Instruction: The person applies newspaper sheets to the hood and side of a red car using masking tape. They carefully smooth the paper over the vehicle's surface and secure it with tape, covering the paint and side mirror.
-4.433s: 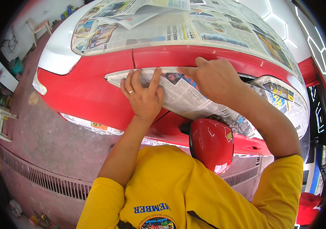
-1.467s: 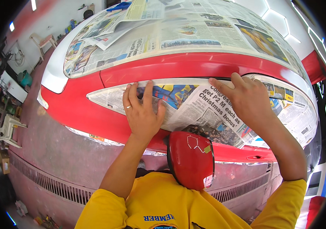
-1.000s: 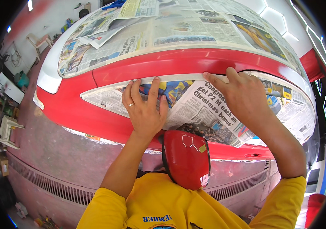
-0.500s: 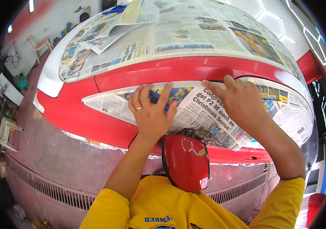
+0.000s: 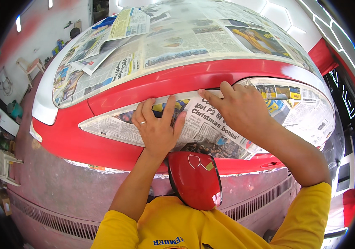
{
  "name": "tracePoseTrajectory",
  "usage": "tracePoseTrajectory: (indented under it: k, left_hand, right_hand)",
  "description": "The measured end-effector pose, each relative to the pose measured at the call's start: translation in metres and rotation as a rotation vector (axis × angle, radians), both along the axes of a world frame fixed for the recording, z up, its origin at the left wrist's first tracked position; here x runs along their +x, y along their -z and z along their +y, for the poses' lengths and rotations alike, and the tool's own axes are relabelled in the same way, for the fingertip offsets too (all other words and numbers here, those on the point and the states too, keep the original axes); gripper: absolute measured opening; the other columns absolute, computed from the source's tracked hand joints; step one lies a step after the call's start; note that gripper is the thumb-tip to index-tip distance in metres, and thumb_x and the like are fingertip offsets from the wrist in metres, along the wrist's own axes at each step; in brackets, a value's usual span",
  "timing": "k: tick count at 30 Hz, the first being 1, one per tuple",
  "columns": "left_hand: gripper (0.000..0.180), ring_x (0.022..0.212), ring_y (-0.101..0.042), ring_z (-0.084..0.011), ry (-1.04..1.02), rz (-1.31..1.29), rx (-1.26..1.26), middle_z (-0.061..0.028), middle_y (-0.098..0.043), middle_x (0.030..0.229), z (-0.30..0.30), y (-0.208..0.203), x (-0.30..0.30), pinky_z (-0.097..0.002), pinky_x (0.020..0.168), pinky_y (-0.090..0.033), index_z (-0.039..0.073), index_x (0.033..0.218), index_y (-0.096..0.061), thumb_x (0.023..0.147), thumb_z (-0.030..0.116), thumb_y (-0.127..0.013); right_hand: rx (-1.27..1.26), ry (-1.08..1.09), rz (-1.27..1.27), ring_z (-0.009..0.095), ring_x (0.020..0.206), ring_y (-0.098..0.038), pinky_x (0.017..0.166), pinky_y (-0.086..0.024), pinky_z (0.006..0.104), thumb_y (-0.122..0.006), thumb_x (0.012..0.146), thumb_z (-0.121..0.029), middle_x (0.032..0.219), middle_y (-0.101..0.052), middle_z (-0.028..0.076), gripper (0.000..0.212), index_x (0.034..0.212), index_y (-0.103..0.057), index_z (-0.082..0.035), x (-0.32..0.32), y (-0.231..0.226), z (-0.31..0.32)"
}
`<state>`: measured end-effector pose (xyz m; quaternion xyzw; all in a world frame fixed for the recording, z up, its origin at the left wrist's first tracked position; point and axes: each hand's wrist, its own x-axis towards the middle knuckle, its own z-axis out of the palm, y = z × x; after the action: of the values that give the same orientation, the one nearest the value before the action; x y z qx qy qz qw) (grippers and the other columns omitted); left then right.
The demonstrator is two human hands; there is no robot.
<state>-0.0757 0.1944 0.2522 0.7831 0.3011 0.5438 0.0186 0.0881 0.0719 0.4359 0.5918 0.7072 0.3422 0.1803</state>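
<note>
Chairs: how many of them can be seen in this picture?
2. One chair stands by the wall at upper left; the second chair is lower, near the left edge. Others may be hidden behind the car.

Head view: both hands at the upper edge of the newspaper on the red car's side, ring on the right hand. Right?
Not quite: the ring is on the left hand, not the right hand; the head view shows it. The rest stands: both hands are at the upper edge of the newspaper on the red car's side.
</note>
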Motion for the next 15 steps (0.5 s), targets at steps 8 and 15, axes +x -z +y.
tracePoseTrajectory:
  k: [8, 15]
  left_hand:
    - [0.055, 0.132, -0.047, -0.039, 0.005, 0.016, 0.076, -0.0194, -0.055, 0.14, -0.003, 0.0, 0.011, -0.0551, 0.112, -0.033, 0.017, 0.143, -0.075, 0.096, 0.047, -0.08]
    - [0.06, 0.132, -0.05, -0.0387, 0.018, 0.053, 0.159, -0.0184, -0.058, 0.142, 0.006, 0.01, 0.004, -0.0556, 0.113, -0.033, 0.018, 0.147, -0.073, 0.095, 0.046, -0.08]
  right_hand:
    - [0.043, -0.098, 0.1, 0.019, 0.075, -0.07, 0.063, -0.055, 0.035, -0.072, 0.093, -0.018, 0.091, -0.06, 0.002, 0.048, 0.14, -0.076, -0.028, 0.012, 0.001, -0.003]
    - [0.008, -0.198, 0.17, 0.02, 0.075, -0.071, 0.064, -0.055, 0.0377, -0.076, 0.086, -0.017, 0.088, -0.059, 0.002, 0.047, 0.132, -0.079, -0.027, 0.034, -0.014, -0.01]
